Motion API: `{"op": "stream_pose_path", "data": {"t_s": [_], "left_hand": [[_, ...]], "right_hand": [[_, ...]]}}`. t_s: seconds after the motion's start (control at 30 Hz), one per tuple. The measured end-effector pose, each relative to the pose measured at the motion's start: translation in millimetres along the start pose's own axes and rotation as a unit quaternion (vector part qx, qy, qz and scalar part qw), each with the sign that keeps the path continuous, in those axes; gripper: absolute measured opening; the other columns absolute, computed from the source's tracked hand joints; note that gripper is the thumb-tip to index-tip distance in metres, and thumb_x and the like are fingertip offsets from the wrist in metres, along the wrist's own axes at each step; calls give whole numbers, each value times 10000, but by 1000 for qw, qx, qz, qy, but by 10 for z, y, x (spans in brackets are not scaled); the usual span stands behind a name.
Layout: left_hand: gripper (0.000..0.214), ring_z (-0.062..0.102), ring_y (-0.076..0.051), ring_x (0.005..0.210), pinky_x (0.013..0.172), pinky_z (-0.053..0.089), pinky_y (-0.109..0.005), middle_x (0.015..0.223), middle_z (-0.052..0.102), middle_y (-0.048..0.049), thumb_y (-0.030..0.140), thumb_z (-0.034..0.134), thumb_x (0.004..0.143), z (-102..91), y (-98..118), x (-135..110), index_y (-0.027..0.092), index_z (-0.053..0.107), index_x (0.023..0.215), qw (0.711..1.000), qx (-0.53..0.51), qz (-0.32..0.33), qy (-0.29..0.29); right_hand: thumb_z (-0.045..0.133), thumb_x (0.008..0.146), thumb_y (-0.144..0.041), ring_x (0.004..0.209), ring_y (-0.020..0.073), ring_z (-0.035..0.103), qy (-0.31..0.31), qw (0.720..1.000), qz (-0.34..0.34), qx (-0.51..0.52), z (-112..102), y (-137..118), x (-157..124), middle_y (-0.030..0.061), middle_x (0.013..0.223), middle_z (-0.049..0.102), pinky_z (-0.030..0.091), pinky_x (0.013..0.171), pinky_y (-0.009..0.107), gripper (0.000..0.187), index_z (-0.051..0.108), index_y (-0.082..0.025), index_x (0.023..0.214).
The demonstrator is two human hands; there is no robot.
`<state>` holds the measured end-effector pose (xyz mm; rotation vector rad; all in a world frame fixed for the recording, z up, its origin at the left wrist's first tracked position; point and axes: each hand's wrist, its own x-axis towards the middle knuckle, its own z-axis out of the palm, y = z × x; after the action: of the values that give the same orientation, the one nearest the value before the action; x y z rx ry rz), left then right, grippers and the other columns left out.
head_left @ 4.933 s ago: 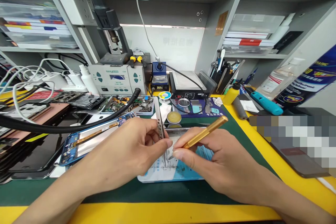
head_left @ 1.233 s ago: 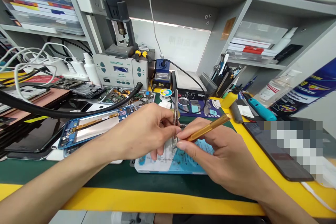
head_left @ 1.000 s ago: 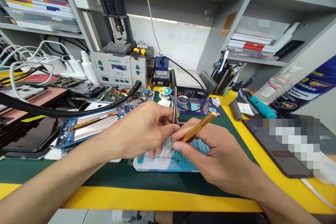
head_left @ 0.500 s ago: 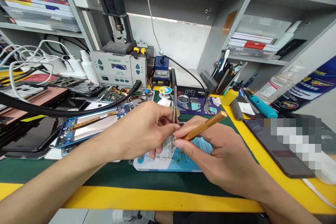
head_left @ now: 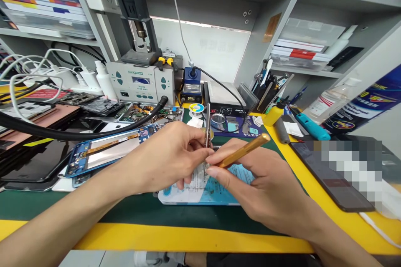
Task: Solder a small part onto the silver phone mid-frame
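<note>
My left hand [head_left: 175,156] is closed on a pair of metal tweezers [head_left: 208,123], held upright with the tips pointing down. A golden pen-shaped tool [head_left: 242,150] is pinched in my right hand [head_left: 253,175], its working end hidden by my fingers near the tweezer tips. Beneath both hands lies a flat blue and white board or pad [head_left: 219,196] with printed text and dark stains. Whatever small piece sits at the tips is too small to make out.
At left lie phone frames, including a blue one [head_left: 78,156]. A soldering station [head_left: 140,81] stands behind, with a black hose [head_left: 134,131] crossing in front. A yellow bottle [head_left: 273,112], a teal tool [head_left: 313,127] and a dark phone [head_left: 332,179] are at right.
Both hands keep their grips in nearly the same place. The whole view has shifted very slightly.
</note>
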<state>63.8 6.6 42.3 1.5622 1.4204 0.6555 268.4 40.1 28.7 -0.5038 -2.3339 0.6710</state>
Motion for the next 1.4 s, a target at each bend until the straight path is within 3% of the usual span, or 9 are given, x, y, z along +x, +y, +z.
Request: {"op": "stream_pose_path", "data": {"t_s": [0.47, 0.7, 1.07, 1.23, 1.4], "left_hand": [[265, 579, -149, 401, 374, 479, -233, 498, 582, 50, 397, 600, 925, -5, 23, 12, 224, 651, 731, 1000, -8, 7, 6], [268, 584, -155, 399, 359, 454, -235, 514, 597, 43, 389, 592, 912, 1, 30, -8, 225, 666, 713, 1000, -9, 12, 11], [240, 563, -145, 390, 350, 449, -227, 498, 564, 56, 356, 596, 901, 3, 47, -1, 226, 683, 720, 1000, -18, 19, 12], [240, 573, -149, 396, 348, 442, -228, 505, 574, 55, 347, 579, 902, -8, 34, -7, 232, 657, 706, 1000, -12, 18, 11], [243, 566, -149, 396, 349, 434, -233, 502, 563, 60, 348, 583, 908, -14, 21, -12, 233, 646, 704, 1000, -15, 18, 7]], "right_hand": [[675, 965, -125, 820, 170, 690, -3, 1000, -7, -19, 7, -3, -11, 42, 914, 756, 511, 763, 288, 57, 715, -144, 1001], [689, 958, -130, 789, 164, 662, -17, 999, -12, -26, 17, -23, -20, 27, 870, 732, 506, 745, 286, 32, 707, -153, 969], [680, 961, -117, 842, 171, 694, 15, 999, -31, -29, 34, -22, -13, 33, 907, 756, 524, 784, 287, 67, 715, -169, 984], [672, 959, -97, 803, 166, 677, -14, 1000, -19, -15, 36, -33, -8, 20, 879, 736, 517, 743, 284, 89, 706, -178, 975], [682, 952, -94, 852, 168, 694, 7, 1000, -24, -18, 36, -31, -14, 23, 924, 749, 523, 778, 282, 104, 706, -186, 993]]}}
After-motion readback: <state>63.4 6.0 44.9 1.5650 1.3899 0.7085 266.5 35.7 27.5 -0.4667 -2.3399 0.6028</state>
